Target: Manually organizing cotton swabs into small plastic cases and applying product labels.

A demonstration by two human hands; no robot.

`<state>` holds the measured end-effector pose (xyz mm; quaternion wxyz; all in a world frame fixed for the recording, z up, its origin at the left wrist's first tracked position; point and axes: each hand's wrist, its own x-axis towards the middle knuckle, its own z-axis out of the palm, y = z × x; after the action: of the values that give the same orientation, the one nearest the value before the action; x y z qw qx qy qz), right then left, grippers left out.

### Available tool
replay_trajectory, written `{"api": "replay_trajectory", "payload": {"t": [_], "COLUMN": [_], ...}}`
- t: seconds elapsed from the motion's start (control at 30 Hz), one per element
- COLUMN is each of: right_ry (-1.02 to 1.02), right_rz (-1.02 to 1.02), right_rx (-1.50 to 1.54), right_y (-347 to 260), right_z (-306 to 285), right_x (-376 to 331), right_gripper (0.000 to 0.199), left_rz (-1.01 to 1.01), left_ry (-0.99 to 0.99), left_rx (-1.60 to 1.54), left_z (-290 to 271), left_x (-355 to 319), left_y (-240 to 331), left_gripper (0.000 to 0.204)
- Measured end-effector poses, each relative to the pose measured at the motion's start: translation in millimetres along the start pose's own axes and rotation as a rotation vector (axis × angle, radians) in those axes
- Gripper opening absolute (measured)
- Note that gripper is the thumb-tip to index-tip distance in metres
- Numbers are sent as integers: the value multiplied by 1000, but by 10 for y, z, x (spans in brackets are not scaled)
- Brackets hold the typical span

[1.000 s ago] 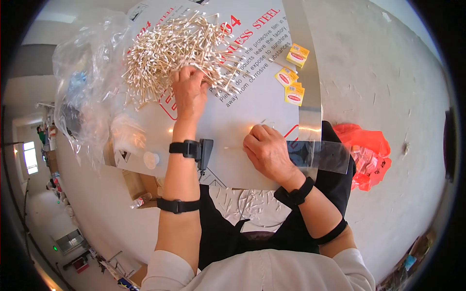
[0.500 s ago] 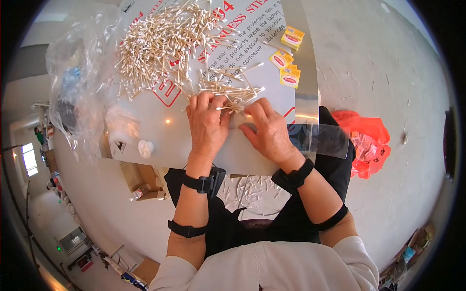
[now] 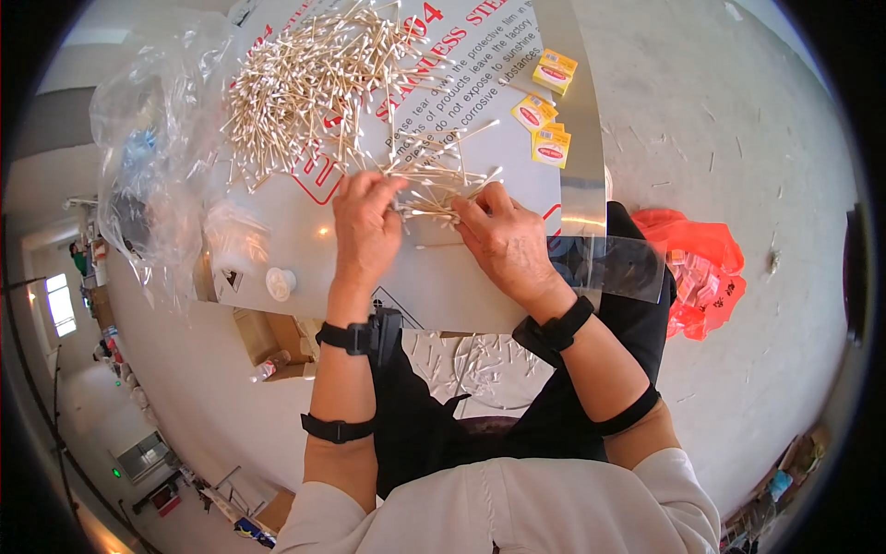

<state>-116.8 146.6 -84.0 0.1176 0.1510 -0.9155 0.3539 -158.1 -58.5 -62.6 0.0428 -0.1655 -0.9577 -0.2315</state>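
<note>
A small loose bunch of cotton swabs [image 3: 434, 189] lies between my two hands on the film-covered metal sheet [image 3: 341, 263]. At the bunch's left end my left hand [image 3: 366, 226] has its fingertips pinched on swab ends. My right hand [image 3: 508, 242] closes thumb and fingers on the swabs at the other end. Just below the bunch a single swab [image 3: 441, 246] lies apart, touching neither hand. Farther away to the left spreads a big heap of cotton swabs [image 3: 300, 92]. My fingers partly hide which swabs they hold.
Several small yellow boxes [image 3: 551, 148] sit near the sheet's right edge. A round white container [image 3: 280, 283] stands at the near left, beside clear plastic bags [image 3: 152, 175]. A red bag [image 3: 688, 268] with packs rests off the right side. Below the sheet is an open cardboard box [image 3: 268, 342].
My left hand has moved left, away from my right, widening the gap between them. My right fingers have drawn in on the bunch. A single swab now shows below it.
</note>
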Motion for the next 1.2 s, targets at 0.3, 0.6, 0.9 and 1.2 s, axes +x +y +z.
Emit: {"api": "replay_trajectory", "payload": {"t": [0.3,0.6,0.9,1.2], "right_ry": [-7,-58,-62,-41], "right_rz": [14,182,-14,15], "right_rx": [77,224,73,-73], "right_y": [-41,130,280,452], "right_z": [-27,-213,-338,-428], "right_x": [-12,-16,45,44], "right_gripper": [44,40,22,15], "left_rz": [42,69,38,79], "left_ry": [102,-39,-36,19], "left_rx": [-19,115,181,155], "left_z": [-292,110,248,313], "left_x": [325,-356,-533,-716], "left_y": [-234,585,631,580], "left_gripper": [47,65,61,50]}}
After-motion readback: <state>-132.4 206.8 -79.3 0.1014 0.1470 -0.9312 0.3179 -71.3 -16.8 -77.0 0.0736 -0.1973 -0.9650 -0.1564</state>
